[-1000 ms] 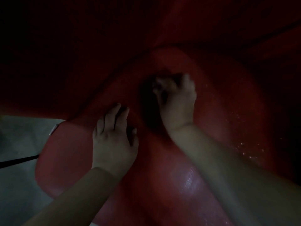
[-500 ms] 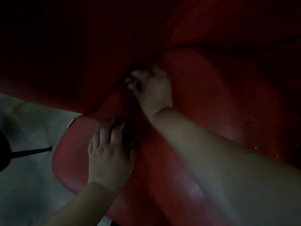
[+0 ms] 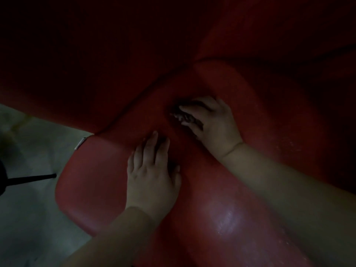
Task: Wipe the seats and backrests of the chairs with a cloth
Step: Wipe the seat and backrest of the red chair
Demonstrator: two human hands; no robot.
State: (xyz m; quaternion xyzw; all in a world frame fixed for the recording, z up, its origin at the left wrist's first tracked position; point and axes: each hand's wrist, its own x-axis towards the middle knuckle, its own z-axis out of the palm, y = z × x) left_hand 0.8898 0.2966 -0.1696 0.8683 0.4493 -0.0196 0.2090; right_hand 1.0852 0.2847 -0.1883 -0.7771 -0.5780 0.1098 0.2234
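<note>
Since a moment ago, the right hand (image 3: 213,120) is sliding back down from the dark crease under the backrest, and it is now sitting further right on the red seat (image 3: 92,182). It is curling its fingers around a dark, crumpled cloth (image 3: 183,116) and pressing it on the seat, close to where the seat is meeting the backrest (image 3: 96,78). The left hand (image 3: 152,174) is lying flat on the seat with its fingers straight and a little apart, holding nothing, just beside the right hand but not touching it. A shiny wet patch (image 3: 225,216) is glowing on the near part of the seat. On the left, a pale floor (image 3: 28,218) is showing, with a thin black rod (image 3: 30,179) lying across it. The room is very dark.
</note>
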